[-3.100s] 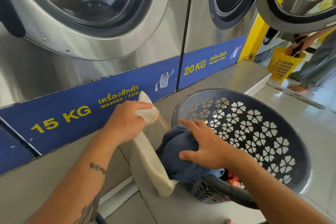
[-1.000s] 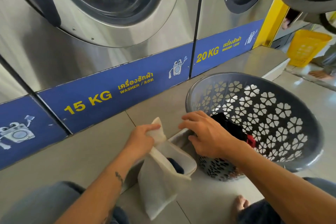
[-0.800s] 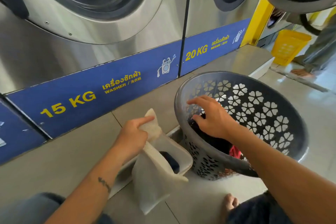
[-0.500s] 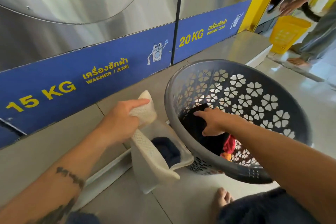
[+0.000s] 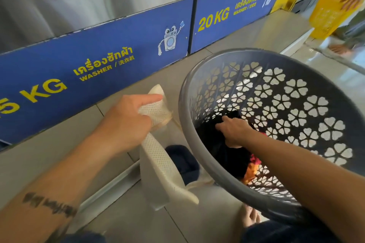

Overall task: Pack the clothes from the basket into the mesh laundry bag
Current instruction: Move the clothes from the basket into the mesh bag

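We see the left hand (image 5: 126, 122) held out in front of the washer's blue panel (image 5: 94, 65), its fingers closed on the upper edge of the cream mesh laundry bag (image 5: 160, 165), with the forefinger stretched straight along the fabric toward the basket. The grip lifts that edge so the bag's mouth hangs open, just beside the basket's near wall. Inside the mouth we can make out a dark blue garment (image 5: 182, 161), partly covered by the bag's front flap.

The right hand (image 5: 235, 131) reaches down into the grey basket (image 5: 308, 100), which is tilted toward the bag. Its fingers are curled on a black garment (image 5: 223, 156) low in the basket, the thumb pressed to the cloth; we cannot tell how firmly it is pinched, since the fingertips sink into the dark fabric. Beside the wrist lies a red and orange piece of clothing (image 5: 252, 165), mostly hidden under the forearm and the black cloth.

The lower part of the bag is cut off from us by its own fold. Toes of a bare foot (image 5: 250, 216) show below the basket rim. At the upper right another person's hand rests on a yellow basket (image 5: 327, 12), blurred and partly out of frame
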Action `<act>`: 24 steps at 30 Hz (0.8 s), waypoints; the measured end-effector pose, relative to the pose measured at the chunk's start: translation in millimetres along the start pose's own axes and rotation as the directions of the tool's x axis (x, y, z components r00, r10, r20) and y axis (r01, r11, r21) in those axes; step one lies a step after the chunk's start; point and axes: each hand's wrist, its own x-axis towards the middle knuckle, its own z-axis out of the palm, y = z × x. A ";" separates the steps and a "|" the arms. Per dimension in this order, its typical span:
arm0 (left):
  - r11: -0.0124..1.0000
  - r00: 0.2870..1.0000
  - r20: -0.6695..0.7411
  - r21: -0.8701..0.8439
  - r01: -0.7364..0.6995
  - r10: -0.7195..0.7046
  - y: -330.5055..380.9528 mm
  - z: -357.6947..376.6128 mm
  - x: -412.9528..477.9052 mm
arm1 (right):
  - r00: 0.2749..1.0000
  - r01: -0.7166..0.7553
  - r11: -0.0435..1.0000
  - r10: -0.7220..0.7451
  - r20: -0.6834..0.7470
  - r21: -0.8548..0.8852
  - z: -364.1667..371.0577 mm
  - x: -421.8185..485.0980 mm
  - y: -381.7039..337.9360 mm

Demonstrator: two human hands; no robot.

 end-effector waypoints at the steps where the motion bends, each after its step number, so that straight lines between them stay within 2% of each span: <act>1: 1.000 1.000 0.007 0.007 0.007 -0.008 0.7 -1.5 -1.0 | 0.999 0.006 1.000 -0.005 -0.039 0.030 -6.9 -3.2 -0.2; 5: 1.000 0.999 0.032 0.020 0.016 -0.017 4.1 -8.6 -10.0 | 0.983 0.066 0.983 -0.034 -0.181 0.172 -40.6 -27.0 -1.4; 8: 1.000 1.000 0.025 -0.001 0.012 -0.012 5.1 -16.1 -19.9 | 0.961 0.075 0.958 0.004 -0.276 0.275 -75.4 -57.8 -0.1; 12: 0.998 1.000 -0.019 -0.062 0.003 -0.004 9.3 -26.6 -35.7 | 0.885 0.123 0.933 0.051 -0.462 0.339 -116.0 -109.7 -1.1; 15: 0.991 0.998 -0.056 -0.132 -0.014 0.006 15.7 -33.3 -48.4 | 0.764 0.139 0.930 0.117 -0.635 0.339 -144.9 -148.3 -8.6; 18: 0.978 0.996 -0.089 -0.208 -0.035 0.017 23.2 -38.9 -59.2 | 0.551 0.215 0.909 0.188 -0.813 0.356 -168.1 -183.1 -24.9; 20: 0.962 0.994 -0.109 -0.272 -0.032 0.002 26.1 -41.1 -65.4 | 0.401 0.305 0.871 0.249 -0.881 0.385 -176.5 -202.0 -44.7; 21: 0.951 0.994 -0.114 -0.308 -0.033 -0.002 25.9 -41.6 -67.2 | 0.365 0.345 0.850 0.269 -0.892 0.398 -178.5 -208.8 -56.4; 22: 0.940 0.993 -0.120 -0.338 -0.041 0.000 25.0 -42.1 -68.3 | 0.364 0.379 0.832 0.267 -0.892 0.404 -178.9 -212.2 -68.4; 23: 0.932 0.992 -0.124 -0.360 -0.048 0.003 23.8 -42.8 -68.7 | 0.396 0.416 0.813 0.240 -0.886 0.407 -177.5 -213.4 -79.0; 24: 0.926 0.991 -0.134 -0.372 -0.057 0.007 22.4 -43.8 -69.0 | 0.461 0.457 0.786 0.190 -0.867 0.416 -174.5 -212.6 -87.9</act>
